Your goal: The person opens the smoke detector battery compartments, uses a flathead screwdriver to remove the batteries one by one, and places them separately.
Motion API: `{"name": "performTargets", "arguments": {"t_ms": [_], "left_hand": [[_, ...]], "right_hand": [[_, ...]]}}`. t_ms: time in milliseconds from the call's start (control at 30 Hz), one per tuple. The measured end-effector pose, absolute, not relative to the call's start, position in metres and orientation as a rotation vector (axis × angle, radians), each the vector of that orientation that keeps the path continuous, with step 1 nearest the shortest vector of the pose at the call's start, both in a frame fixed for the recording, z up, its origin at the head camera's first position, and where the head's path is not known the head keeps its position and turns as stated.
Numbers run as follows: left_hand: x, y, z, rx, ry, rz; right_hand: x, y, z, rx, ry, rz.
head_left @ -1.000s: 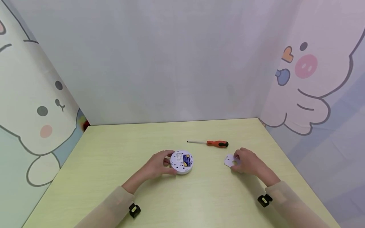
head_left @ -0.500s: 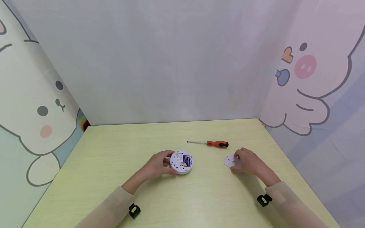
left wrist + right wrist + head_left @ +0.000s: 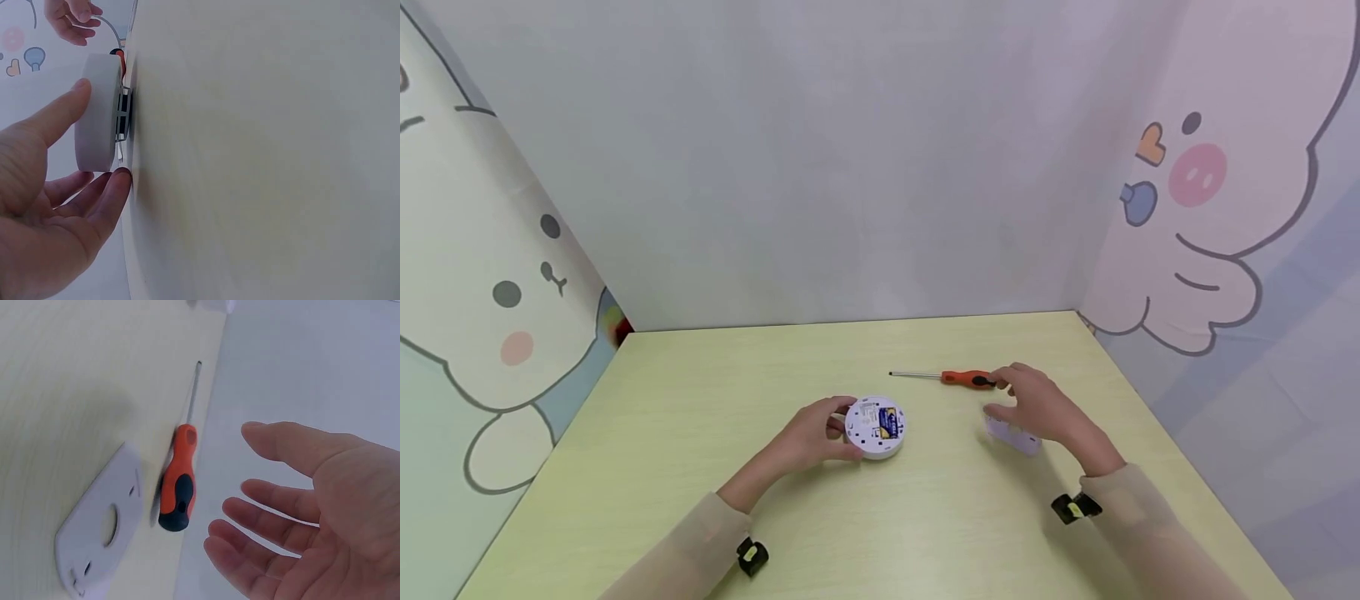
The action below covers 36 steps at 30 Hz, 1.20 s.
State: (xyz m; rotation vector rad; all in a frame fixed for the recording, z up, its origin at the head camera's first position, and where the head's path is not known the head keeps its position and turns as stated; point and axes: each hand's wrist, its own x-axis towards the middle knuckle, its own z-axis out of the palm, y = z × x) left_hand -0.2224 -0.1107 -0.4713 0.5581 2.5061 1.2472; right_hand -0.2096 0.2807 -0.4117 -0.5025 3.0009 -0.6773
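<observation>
- Left hand (image 3: 812, 433) grips white disc (image 3: 876, 427), on or just above table (image 3: 760, 358).
- Right hand (image 3: 1037, 404) empty, fingers loosely apart, near screwdriver (image 3: 181, 465) and white plate (image 3: 92, 531).
- Judged step: reaching for screwdriver; next calls for gripping.

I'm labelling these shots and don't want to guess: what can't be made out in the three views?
- Head view: the round white device bears printing too small to read.
- Head view: part of the flat plate is covered by the right hand.
- Left wrist view: much of the screwdriver is hidden behind the device.
- Right wrist view: the plate's lower end is cut off by the bottom edge.
</observation>
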Motion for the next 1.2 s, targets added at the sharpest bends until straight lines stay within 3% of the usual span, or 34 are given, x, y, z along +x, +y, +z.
{"name": "performTargets", "arguments": {"t_ms": [333,667,1200], "left_hand": [[-0.223,-0.113,-0.473,0.549,2.493,1.258],[-0.218,-0.115,-0.469,0.512,2.479,1.286],[-0.203,-0.104,-0.464,0.193,2.418,1.378]], "right_hand": [[-0.224,0.244,-0.417,-0.699,2.913,-0.94],[-0.229,0.209,-0.43,-0.659,2.811,-1.067],[-0.248,0.171,-0.449,-0.653,2.749,-1.027]]}}
